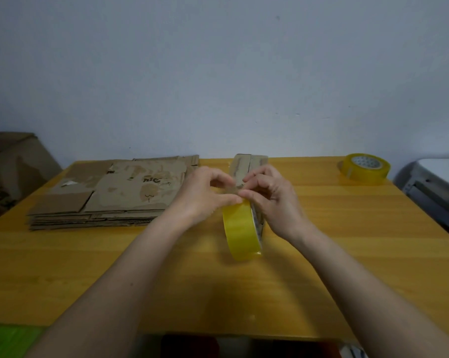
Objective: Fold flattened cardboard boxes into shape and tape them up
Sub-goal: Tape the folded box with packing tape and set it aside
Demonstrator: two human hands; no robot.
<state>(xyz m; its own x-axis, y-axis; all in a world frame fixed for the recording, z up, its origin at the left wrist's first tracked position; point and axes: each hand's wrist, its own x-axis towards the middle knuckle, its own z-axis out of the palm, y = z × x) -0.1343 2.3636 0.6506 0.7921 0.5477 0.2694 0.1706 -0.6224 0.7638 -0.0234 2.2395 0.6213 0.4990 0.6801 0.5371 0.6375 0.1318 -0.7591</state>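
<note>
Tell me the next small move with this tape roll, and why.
Probably peel the tape's free end away from the tape roll. Both the left hand and right hand pinch at its top edge, and no strip is pulled out yet toward the folded box behind.

The left hand [205, 192] and right hand [272, 195] cover the top of the upright tape roll [241, 228] and the near part of the small cardboard box [246, 166] behind it, so the tape's loose end cannot be made out. The writing on the flattened cardboard stack [115, 192] near the counter's [347, 254] far left corner is too blurred to read. A large cardboard box [9, 171] beyond the counter's left edge and a grey object [430, 184] beyond its right edge are cut off by the picture's sides.
</note>
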